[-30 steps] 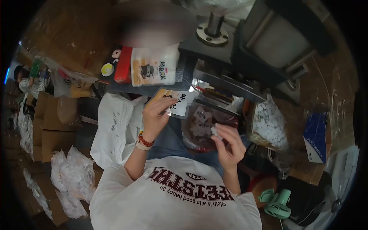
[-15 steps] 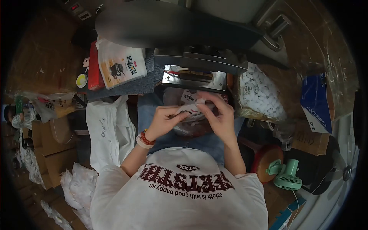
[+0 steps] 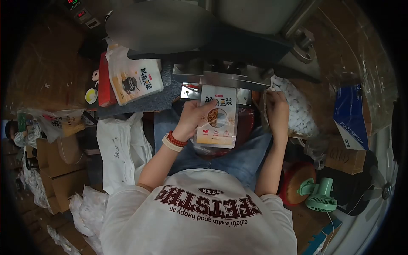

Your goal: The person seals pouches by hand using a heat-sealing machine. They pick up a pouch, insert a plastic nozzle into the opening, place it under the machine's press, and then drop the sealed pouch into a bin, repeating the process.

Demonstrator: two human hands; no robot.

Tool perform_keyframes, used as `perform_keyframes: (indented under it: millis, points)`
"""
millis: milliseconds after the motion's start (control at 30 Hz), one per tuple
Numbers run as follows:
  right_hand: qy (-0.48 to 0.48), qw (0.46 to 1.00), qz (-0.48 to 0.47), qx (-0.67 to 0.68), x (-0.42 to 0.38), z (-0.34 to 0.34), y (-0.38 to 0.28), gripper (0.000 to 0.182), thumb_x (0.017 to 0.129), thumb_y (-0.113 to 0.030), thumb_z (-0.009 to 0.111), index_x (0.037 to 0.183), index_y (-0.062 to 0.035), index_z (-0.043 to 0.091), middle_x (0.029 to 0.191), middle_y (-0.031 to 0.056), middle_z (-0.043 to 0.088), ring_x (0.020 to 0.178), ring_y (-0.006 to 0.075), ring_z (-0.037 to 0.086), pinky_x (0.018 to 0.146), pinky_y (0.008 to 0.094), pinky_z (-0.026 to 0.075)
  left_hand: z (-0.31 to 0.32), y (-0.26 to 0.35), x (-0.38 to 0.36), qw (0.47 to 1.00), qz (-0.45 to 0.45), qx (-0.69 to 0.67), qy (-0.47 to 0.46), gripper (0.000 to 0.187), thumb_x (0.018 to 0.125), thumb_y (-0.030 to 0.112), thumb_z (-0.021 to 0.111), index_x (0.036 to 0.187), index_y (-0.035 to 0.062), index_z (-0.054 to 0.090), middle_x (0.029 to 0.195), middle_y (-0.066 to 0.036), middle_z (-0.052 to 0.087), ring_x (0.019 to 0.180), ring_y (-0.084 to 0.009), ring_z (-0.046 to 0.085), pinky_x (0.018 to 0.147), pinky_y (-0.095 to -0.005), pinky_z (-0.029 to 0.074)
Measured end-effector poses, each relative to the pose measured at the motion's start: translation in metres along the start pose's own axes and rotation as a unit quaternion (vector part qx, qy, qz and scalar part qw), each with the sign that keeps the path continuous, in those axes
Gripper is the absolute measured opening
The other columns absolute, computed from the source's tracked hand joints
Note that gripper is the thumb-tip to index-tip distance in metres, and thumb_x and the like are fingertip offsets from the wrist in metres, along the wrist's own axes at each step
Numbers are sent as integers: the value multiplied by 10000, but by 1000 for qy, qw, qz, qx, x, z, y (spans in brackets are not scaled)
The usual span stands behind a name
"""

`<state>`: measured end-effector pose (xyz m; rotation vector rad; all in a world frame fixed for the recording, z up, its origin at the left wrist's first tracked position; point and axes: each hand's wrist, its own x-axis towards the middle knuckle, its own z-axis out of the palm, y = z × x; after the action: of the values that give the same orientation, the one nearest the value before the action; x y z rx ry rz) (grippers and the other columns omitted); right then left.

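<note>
My left hand (image 3: 193,117), with a beaded bracelet at the wrist, grips a printed pouch (image 3: 217,123) by its left edge. The pouch stands upright with its top edge at the metal jaws of the sealing machine (image 3: 221,78). My right hand (image 3: 277,112) reaches to the right, its fingers at the mouth of a clear bag of small white packets (image 3: 299,117). The fingertips are hidden among the packets. Below the pouch, a clear bag with more printed items lies on my lap, mostly covered.
A stack of printed pouches (image 3: 134,83) and a red box (image 3: 104,80) lie on the mat at the left. A white sack (image 3: 121,144) and cardboard boxes (image 3: 59,170) stand lower left. A blue box (image 3: 348,123) and a green fan (image 3: 321,195) sit at the right.
Both hands were together at the pouch over my lap. My left hand has since lifted the pouch up to the machine jaws, and my right hand has moved right to the bag of packets.
</note>
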<state>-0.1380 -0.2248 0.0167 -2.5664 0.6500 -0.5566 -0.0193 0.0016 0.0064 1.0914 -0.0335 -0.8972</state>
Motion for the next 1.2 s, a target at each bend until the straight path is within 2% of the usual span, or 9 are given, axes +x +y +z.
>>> perform_keyframes:
  millis: [133,200,267,433,533,633,800,967,1200]
  points:
    - [113,981,85,131,-10,-17,-17,205,895,-70,582,1081,13,605,940,123,641,803,216,648,714,316,499,-21,21,-4,909,130,390,70,348,839,266,699,1075,17,641,1042,-99,653,969,-229,607,813,-344,470]
    - [169,912,111,358,-27,-22,-15,247,920,-57,572,1152,28,565,998,89,621,816,122,634,700,263,503,-50,38,-6,581,359,669,294,766,733,497,726,1349,121,470,1406,-127,422,1334,-353,314,1067,-539,221]
    - [136,878,93,450,-42,-27,-38,261,921,-41,564,1169,38,550,1043,100,598,840,145,639,723,264,510,-88,56,-12,444,282,785,328,936,713,615,672,1441,139,327,1507,-136,265,1408,-338,184,1088,-595,118]
    - [-38,821,40,568,-64,1,-80,349,917,-4,544,1253,51,468,1126,122,528,929,270,653,806,317,525,-130,34,-41,516,297,796,104,704,765,305,721,1383,125,435,1427,-93,427,1301,-282,423,1064,-501,310]
    - [-43,751,-57,657,-65,-1,-112,295,879,76,554,1169,58,503,1082,145,582,975,310,642,861,375,529,-117,32,-63,751,294,563,183,377,707,-77,533,1021,50,698,971,-95,705,978,-298,660,839,-307,514]
    - [53,799,-160,577,-61,7,-132,240,829,67,634,1058,46,568,1003,159,660,1020,280,643,884,364,514,-84,36,-77,795,370,463,131,356,710,-70,529,1005,39,698,997,-113,699,1011,-300,649,855,-323,507]
    - [-17,866,-304,397,-50,5,-143,164,752,46,708,898,5,645,962,169,695,1018,304,655,985,447,427,-38,41,-92,685,482,546,25,405,615,-51,525,977,17,695,989,-114,697,976,-292,666,853,-335,520]
    - [-64,860,-248,441,-51,-8,-125,228,775,-37,717,988,-7,642,1021,138,695,1010,267,659,1019,453,392,-26,37,-90,742,459,478,-102,320,686,-41,587,985,2,693,910,-132,699,773,-214,699,722,-285,547]
    - [113,941,-5,319,-36,-40,-82,242,854,-67,651,1081,5,607,1001,105,658,900,192,621,844,271,451,-9,-4,-14,995,31,95,-23,252,886,177,659,910,-73,671,841,-104,696,686,-117,658,608,-236,529]
